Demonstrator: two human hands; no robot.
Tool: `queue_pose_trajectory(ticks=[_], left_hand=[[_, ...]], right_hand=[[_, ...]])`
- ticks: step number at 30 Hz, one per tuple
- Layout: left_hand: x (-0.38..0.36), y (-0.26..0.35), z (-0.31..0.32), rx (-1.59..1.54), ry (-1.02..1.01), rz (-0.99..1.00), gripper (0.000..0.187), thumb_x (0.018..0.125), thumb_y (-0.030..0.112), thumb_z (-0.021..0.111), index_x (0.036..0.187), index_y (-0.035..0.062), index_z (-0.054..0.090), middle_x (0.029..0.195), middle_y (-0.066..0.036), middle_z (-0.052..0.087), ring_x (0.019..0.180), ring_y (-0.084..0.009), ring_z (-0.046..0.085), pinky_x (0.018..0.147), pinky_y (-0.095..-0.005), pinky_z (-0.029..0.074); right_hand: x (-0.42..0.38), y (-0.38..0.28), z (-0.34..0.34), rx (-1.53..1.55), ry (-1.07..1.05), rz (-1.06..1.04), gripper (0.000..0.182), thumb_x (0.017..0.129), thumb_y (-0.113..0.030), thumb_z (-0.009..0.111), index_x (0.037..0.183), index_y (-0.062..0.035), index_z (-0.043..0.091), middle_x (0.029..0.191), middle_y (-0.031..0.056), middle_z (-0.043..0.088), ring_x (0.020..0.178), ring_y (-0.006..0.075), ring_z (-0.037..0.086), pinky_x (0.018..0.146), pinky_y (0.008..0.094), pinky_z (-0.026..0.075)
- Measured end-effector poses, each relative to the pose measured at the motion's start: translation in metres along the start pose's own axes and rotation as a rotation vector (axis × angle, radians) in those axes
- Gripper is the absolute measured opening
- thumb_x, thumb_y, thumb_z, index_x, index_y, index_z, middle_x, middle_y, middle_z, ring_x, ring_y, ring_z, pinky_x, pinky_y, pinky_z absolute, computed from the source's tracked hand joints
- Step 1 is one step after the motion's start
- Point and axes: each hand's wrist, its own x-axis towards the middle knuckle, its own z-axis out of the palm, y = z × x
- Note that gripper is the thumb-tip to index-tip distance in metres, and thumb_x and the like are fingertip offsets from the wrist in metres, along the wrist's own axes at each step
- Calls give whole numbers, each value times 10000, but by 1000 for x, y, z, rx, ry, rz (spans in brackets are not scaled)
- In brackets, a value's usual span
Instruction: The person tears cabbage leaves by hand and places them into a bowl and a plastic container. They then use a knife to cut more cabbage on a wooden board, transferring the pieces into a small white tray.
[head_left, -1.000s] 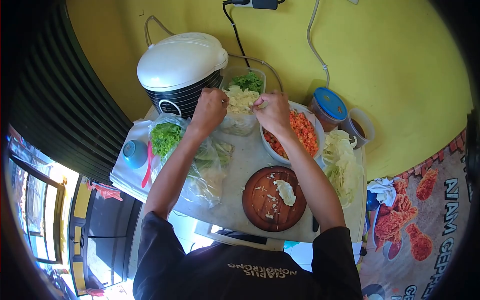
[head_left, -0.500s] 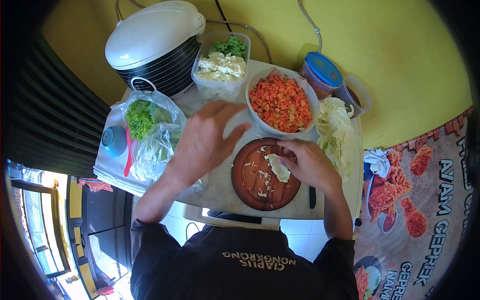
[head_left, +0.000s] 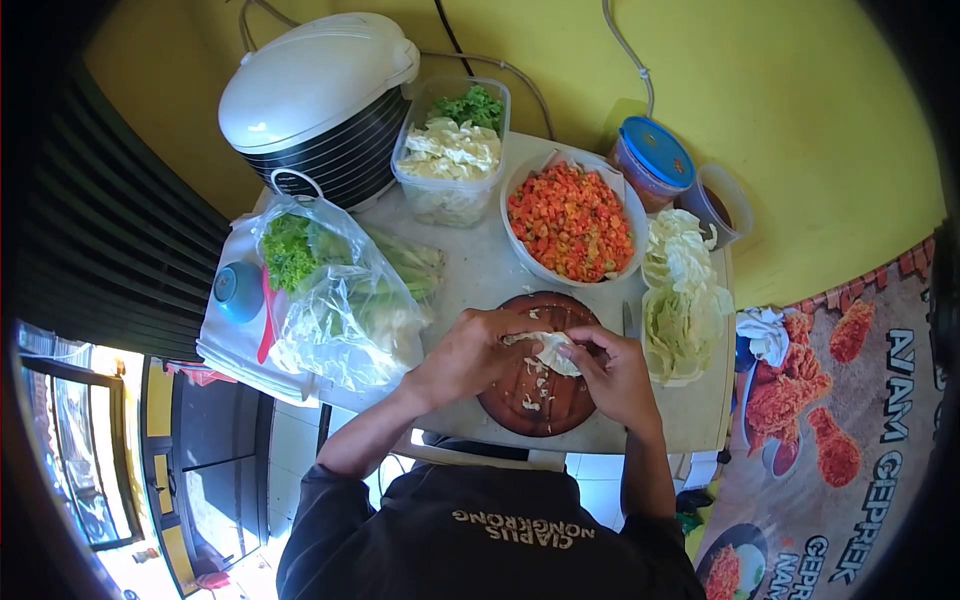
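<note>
Over the round wooden cutting board [head_left: 515, 410], a small pale cabbage leaf piece [head_left: 556, 352] is stretched between both hands. My left hand [head_left: 468, 358] pinches its left side. The fingers of my right hand [head_left: 615, 378] grip its right side. Small cabbage scraps lie on the board below. Just beyond my right hand, part of a knife blade [head_left: 628, 318] shows; its handle is hidden by the hand. More cabbage leaves [head_left: 685, 300] are piled in a container at the right edge of the table.
A bowl of chopped red-orange vegetables [head_left: 570, 222] stands behind the board. At the left are a plastic bag of greens [head_left: 345, 320], a blue bowl [head_left: 239, 291] and a rice cooker [head_left: 318, 110]. A cabbage-filled tub [head_left: 450, 175] and a blue-lidded container [head_left: 655, 155] stand at the back.
My left hand has come down and right from above the table and now grips the cabbage piece. My right hand has stayed over the board. The camera view has shifted slightly.
</note>
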Motion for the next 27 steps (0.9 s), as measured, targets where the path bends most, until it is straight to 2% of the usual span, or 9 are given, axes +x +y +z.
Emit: queue_pose_trajectory(ticks=[2,4,9,12,14,17,20,24,27], left_hand=[[3,12,-15,-65,6,-24,273,868,100,739,1131,31,711,1010,-150,737,835,-204,718,716,-346,569],[12,24,-38,109,51,7,244,886,75,708,1128,39,716,964,-131,748,828,-175,716,726,-328,564],[67,33,-127,442,484,-114,267,921,114,659,1176,36,669,778,-103,681,642,-162,585,631,-313,465],[96,-9,-157,723,594,69,246,885,158,665,1084,13,670,892,-207,697,850,-378,677,779,-415,515],[105,-21,-159,879,470,-70,238,840,165,687,1026,17,686,914,-230,696,894,-444,656,806,-483,528],[107,-8,-146,1013,458,-206,207,808,167,707,947,15,703,910,-214,705,903,-415,674,778,-500,550],[117,3,-143,1191,390,-354,275,798,229,764,1015,61,740,949,-196,721,923,-390,688,808,-466,551],[124,-15,-144,1303,413,-207,209,763,211,777,863,38,714,949,-179,697,888,-393,689,763,-471,560],[131,-22,-139,1311,399,-285,188,759,183,766,840,31,691,980,-171,685,910,-392,683,753,-493,555]], right_hand=[[2,1,0,47,0,-24,253,936,-87,677,1165,20,661,941,148,740,822,141,697,701,283,536],[9,-11,6,205,56,-26,266,944,-98,671,1181,23,658,956,141,744,843,146,702,722,277,539],[6,-13,-3,294,105,-12,279,965,-121,652,1199,31,654,987,130,747,905,150,706,758,270,542],[-8,-7,-12,238,70,20,273,959,-115,656,1193,26,658,991,132,746,916,158,708,759,281,547],[-17,-8,-15,143,23,16,263,953,-103,658,1189,13,663,979,131,746,904,164,711,751,285,546],[-33,0,-18,126,83,29,247,946,-114,668,1165,-2,679,976,135,746,872,170,711,722,280,540],[-49,4,-20,83,99,35,229,945,-124,672,1137,-2,690,984,134,746,840,181,712,694,281,536],[-61,7,-22,42,44,129,199,944,-130,673,1092,1,700,987,131,746,765,205,709,649,292,533],[-64,8,-24,-12,20,78,169,947,-111,663,1066,2,703,946,115,747,732,182,701,633,287,533]])
